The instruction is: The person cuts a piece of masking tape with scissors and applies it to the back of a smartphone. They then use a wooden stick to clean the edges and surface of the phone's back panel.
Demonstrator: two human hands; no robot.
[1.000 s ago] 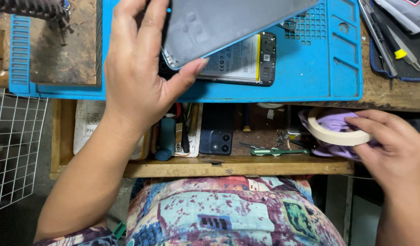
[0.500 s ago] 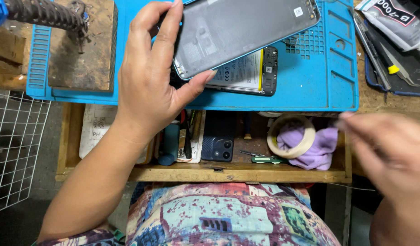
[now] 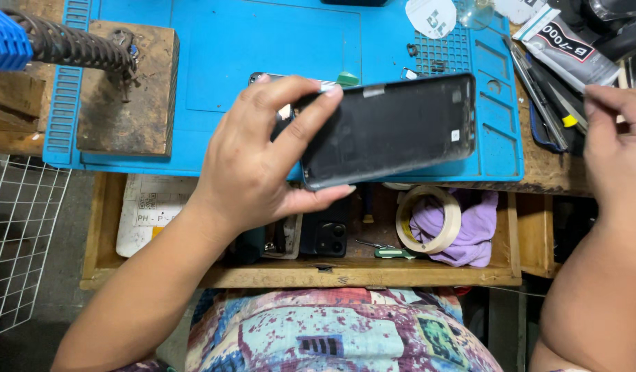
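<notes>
Over the blue rubber work mat (image 3: 228, 62), the left hand (image 3: 256, 165) pinches one flat black phone panel (image 3: 390, 127). One roll of cream tape (image 3: 428, 219) now lies in the wooden drawer (image 3: 318, 274). The right hand (image 3: 618, 148), fingers loosely curled, has let it go and moved up to the tools.

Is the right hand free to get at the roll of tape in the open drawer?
Probably yes. The right hand holds nothing visible, and the roll of tape lies uncovered on the purple cloth in the drawer; the left hand and its phone panel sit above.
</notes>
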